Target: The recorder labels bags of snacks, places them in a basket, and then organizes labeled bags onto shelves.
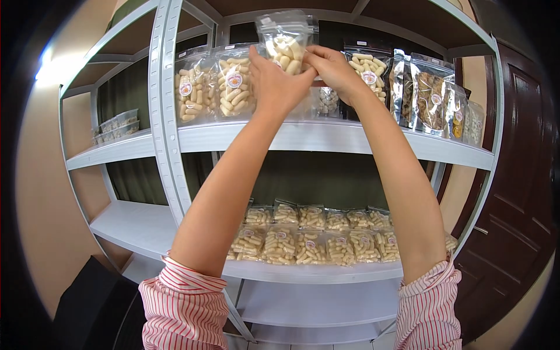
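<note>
1. My left hand grips the clear snack bag from the left side.
2. My right hand pinches the same bag on its right side.
3. I hold the bag up above the upper shelf, near its front edge.
4. 2 more bags stand on that shelf by its left post.

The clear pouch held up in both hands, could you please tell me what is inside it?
The clear pouch holds pale, finger-shaped snack pieces. The left hand and right hand cover its lower part, so its bottom is hidden.
</note>
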`<control>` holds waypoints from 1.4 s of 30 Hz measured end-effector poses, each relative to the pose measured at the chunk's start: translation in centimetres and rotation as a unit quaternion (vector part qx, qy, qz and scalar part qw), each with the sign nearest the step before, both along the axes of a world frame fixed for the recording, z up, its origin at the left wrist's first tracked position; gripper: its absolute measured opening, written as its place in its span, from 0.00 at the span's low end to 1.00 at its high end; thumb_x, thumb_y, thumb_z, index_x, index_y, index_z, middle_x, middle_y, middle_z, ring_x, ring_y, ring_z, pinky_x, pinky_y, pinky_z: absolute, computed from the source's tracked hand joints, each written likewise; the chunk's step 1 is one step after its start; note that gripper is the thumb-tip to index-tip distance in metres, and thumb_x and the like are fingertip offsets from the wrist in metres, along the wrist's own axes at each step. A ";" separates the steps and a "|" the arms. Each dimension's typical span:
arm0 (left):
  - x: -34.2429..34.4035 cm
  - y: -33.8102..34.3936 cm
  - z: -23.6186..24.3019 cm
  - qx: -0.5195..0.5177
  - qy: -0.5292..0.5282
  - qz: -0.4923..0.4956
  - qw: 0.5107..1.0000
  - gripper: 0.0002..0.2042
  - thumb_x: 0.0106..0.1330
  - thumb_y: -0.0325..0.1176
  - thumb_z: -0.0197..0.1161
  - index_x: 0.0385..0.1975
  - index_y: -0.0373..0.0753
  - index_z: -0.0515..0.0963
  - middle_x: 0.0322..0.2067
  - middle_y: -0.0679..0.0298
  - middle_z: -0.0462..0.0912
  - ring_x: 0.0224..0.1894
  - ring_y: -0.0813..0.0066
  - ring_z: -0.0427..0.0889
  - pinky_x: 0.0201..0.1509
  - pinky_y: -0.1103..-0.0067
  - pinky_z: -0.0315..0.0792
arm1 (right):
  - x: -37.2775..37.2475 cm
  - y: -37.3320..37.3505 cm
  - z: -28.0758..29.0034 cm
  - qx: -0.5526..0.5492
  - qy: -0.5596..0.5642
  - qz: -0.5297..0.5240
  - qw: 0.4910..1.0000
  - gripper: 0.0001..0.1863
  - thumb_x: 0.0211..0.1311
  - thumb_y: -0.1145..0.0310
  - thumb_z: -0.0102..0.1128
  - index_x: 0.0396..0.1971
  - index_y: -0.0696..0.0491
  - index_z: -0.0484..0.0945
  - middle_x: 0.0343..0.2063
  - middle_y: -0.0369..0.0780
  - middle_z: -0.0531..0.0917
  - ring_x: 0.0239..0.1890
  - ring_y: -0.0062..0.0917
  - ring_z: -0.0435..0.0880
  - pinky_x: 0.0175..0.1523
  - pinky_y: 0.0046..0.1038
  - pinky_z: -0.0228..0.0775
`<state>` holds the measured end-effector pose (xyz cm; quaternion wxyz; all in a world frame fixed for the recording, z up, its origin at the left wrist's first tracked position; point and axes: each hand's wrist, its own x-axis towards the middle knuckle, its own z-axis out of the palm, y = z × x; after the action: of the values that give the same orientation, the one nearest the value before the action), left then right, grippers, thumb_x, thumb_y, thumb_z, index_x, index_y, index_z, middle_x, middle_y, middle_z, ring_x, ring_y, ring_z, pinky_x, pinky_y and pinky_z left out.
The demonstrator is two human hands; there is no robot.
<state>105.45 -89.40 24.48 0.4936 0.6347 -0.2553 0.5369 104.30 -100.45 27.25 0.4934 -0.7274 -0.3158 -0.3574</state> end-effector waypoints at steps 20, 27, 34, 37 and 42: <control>4.2 -0.4 -3.1 0.129 -0.082 0.150 0.977 0.51 0.37 0.41 0.70 0.53 0.27 0.38 0.52 0.44 0.43 0.53 0.47 0.46 0.54 0.58 0.45 | 8.3 -4.1 -2.1 -0.031 0.005 -0.108 0.994 0.33 0.33 0.62 0.61 0.45 0.62 0.67 0.35 0.47 0.76 0.37 0.31 0.76 0.45 0.25 0.66; 4.1 -0.1 -3.2 0.132 -0.082 0.149 0.977 0.53 0.38 0.50 0.68 0.51 0.18 0.40 0.52 0.42 0.45 0.55 0.48 0.47 0.57 0.62 0.43 | 5.4 -3.4 -2.6 -0.030 0.054 -0.085 0.994 0.29 0.33 0.65 0.58 0.43 0.59 0.69 0.37 0.45 0.75 0.39 0.30 0.74 0.44 0.25 0.65; 4.3 0.0 -3.2 0.132 -0.084 0.120 0.980 0.55 0.33 0.42 0.72 0.52 0.22 0.36 0.51 0.40 0.43 0.53 0.44 0.46 0.55 0.58 0.45 | 4.9 -2.5 -2.7 -0.026 0.071 -0.068 0.995 0.29 0.35 0.67 0.57 0.44 0.58 0.67 0.38 0.43 0.75 0.38 0.27 0.74 0.43 0.25 0.66; 4.5 0.0 -3.2 0.131 -0.086 0.128 0.979 0.56 0.32 0.42 0.73 0.52 0.22 0.35 0.50 0.38 0.44 0.53 0.43 0.46 0.55 0.57 0.44 | 6.2 -2.9 -2.2 -0.021 0.077 -0.071 0.994 0.29 0.35 0.66 0.58 0.44 0.57 0.68 0.38 0.43 0.75 0.38 0.27 0.74 0.43 0.25 0.66; 4.9 0.1 -3.2 0.129 -0.079 0.127 0.980 0.57 0.30 0.43 0.74 0.51 0.23 0.34 0.48 0.35 0.44 0.53 0.43 0.46 0.55 0.56 0.44 | 6.1 -3.7 -1.8 -0.102 0.201 -0.029 0.974 0.36 0.42 0.56 0.57 0.54 0.49 0.57 0.47 0.40 0.69 0.48 0.24 0.68 0.49 0.30 0.59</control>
<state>110.39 -89.28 21.32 0.3137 0.6757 -0.2777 0.6065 110.37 -104.11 25.45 0.4592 -0.8399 -0.2237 -0.1834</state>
